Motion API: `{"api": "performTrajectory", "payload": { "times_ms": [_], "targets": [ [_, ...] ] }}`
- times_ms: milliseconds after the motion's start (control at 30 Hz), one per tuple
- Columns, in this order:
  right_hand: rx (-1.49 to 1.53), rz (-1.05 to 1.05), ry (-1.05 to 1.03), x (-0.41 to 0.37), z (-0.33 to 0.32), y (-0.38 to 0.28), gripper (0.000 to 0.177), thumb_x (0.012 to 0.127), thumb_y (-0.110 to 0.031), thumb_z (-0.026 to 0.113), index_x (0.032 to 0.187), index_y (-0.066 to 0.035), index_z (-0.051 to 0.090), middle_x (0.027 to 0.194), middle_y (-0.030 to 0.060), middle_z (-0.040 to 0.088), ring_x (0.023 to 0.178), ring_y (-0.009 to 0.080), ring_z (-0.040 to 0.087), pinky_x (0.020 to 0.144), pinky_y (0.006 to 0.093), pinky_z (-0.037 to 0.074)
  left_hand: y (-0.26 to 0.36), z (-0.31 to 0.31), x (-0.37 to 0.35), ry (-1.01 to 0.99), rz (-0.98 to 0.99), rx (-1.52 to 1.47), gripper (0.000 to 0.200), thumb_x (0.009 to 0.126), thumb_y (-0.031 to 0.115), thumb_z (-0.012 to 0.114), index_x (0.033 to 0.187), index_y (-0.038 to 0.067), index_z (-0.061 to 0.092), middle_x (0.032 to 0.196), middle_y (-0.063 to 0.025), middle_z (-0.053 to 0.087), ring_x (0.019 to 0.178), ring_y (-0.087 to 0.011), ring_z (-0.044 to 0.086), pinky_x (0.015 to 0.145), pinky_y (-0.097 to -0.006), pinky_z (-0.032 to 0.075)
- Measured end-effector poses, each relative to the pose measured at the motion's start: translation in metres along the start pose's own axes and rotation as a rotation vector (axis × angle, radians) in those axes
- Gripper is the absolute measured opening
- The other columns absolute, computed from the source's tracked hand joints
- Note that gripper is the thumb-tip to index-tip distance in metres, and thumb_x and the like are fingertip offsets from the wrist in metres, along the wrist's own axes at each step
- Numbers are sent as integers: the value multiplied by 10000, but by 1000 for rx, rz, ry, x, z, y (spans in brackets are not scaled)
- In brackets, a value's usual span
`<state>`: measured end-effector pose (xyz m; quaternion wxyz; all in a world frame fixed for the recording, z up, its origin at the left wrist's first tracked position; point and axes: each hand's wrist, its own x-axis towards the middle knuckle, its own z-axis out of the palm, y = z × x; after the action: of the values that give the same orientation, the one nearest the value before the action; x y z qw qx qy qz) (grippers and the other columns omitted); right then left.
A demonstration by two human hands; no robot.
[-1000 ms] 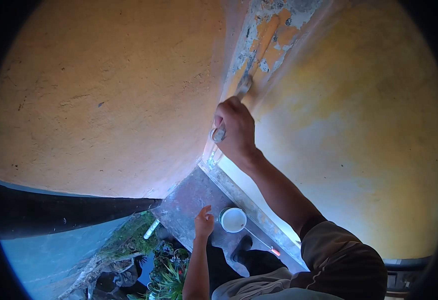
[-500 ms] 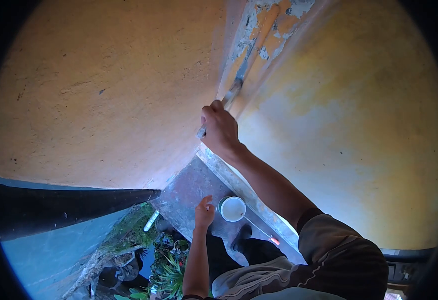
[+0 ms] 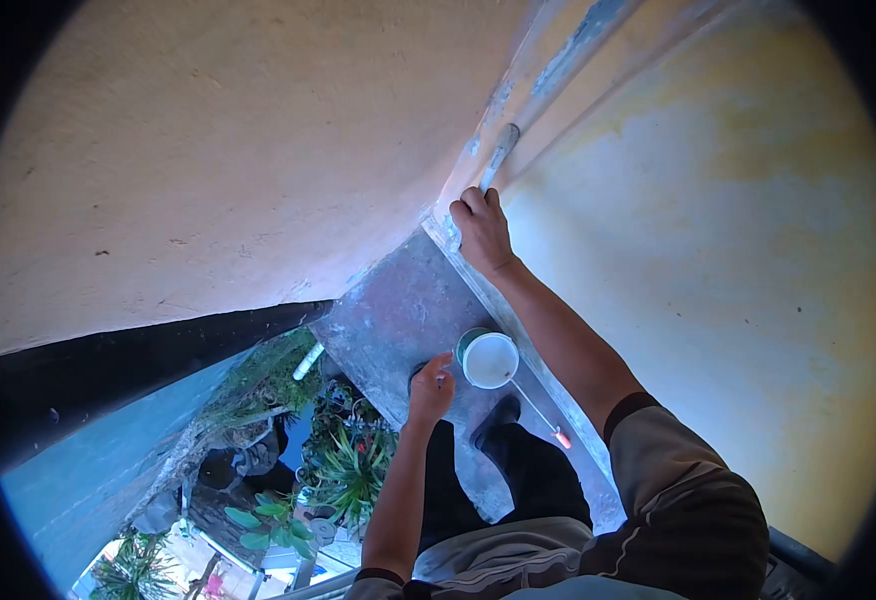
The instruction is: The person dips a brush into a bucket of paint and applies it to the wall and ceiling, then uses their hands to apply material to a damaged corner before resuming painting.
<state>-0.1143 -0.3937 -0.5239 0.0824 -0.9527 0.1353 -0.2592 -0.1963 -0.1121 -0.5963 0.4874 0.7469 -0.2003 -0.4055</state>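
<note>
My right hand [image 3: 482,229] is closed around the handle of a paintbrush [image 3: 498,155] whose bristles press into the corner groove where the two yellow walls [image 3: 218,150] meet. My left hand [image 3: 430,390] hangs lower, fingers loosely curled with nothing visible in them, just left of a white paint pot [image 3: 489,359]. The pot stands on a worn reddish ledge [image 3: 398,310] beside my dark shoe [image 3: 498,415]. A thin stick with an orange tip [image 3: 548,420] lies on the ledge to the right of the pot.
The ledge ends in a drop on its left side; far below lie green plants [image 3: 348,470] and a white pipe [image 3: 307,361]. A dark roof edge [image 3: 108,380] runs along the left. A yellow wall [image 3: 718,260] rises on the right.
My right hand has slid the brush down the corner groove toward the ledge. The view has tilted down, so the flaked paint patch is out of sight and more ground shows.
</note>
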Motion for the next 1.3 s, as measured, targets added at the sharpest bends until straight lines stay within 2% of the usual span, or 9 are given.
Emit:
{"api": "performTrajectory", "payload": {
  "times_ms": [167, 233, 400, 533, 600, 867, 1000, 1133, 1300],
  "targets": [
    [260, 119, -245, -79, 123, 37, 231, 658, 79, 680, 808, -56, 569, 940, 111, 522, 868, 356, 541, 752, 426, 489, -60, 11, -25, 10, -119, 14, 406, 865, 23, 564, 1266, 38, 628, 1162, -169, 712, 935, -236, 709, 822, -352, 556],
    [388, 165, -385, -82, 129, 47, 224, 654, 89, 675, 776, -48, 547, 893, 119, 524, 828, 333, 568, 714, 419, 485, -84, 13, -36, 28, -112, 30, 404, 849, 19, 575, 1247, 41, 639, 1132, -180, 717, 940, -282, 715, 841, -382, 563],
    [524, 154, -73, -22, 30, 18, 239, 638, 116, 649, 739, -50, 510, 845, 121, 516, 780, 331, 570, 663, 415, 468, -69, -2, -46, 46, -162, 33, 405, 849, 17, 577, 1249, 41, 637, 1134, -180, 718, 946, -290, 720, 842, -381, 563],
    [331, -161, 122, 25, -72, -8, 246, 614, 69, 688, 745, -55, 521, 917, 99, 518, 834, 337, 517, 708, 401, 450, -57, -2, -39, 88, -165, -9, 403, 854, 8, 578, 1251, 38, 636, 1136, -173, 720, 929, -269, 723, 822, -361, 564],
    [247, -232, 173, 31, -71, -4, 216, 643, 57, 679, 772, -49, 542, 936, 98, 517, 853, 344, 505, 725, 410, 456, -57, 5, -27, 67, -183, -53, 408, 872, 5, 554, 1274, 28, 620, 1176, -164, 709, 958, -232, 713, 838, -344, 557],
    [300, -114, -107, -53, 154, 55, 218, 663, 66, 675, 801, -58, 562, 965, 91, 529, 893, 345, 509, 771, 408, 485, -83, 40, -13, 1, -175, -119, 416, 883, -10, 542, 1294, 16, 603, 1176, -139, 708, 964, -209, 703, 854, -328, 550],
    [589, 159, -383, -128, 248, 91, 286, 612, 100, 697, 773, -60, 524, 907, 105, 524, 801, 330, 549, 725, 412, 492, -99, 41, -23, -33, -232, -77, 414, 890, -3, 534, 1299, 15, 599, 1189, -140, 704, 974, -206, 699, 869, -328, 545],
    [639, 76, -395, -112, 205, 91, 254, 636, 129, 637, 728, -54, 489, 814, 99, 509, 743, 310, 562, 654, 399, 448, -104, 26, -35, -11, -240, -52, 412, 897, 6, 529, 1303, 17, 597, 1198, -138, 702, 977, -194, 693, 858, -323, 545],
    [632, -64, -47, -44, 82, 67, 275, 630, 115, 671, 726, -44, 468, 849, 85, 506, 746, 267, 530, 617, 371, 431, -104, 11, -35, 31, -260, -73, 419, 898, 7, 533, 1312, 28, 594, 1208, -126, 698, 980, -177, 689, 829, -296, 535]
  ]
}}
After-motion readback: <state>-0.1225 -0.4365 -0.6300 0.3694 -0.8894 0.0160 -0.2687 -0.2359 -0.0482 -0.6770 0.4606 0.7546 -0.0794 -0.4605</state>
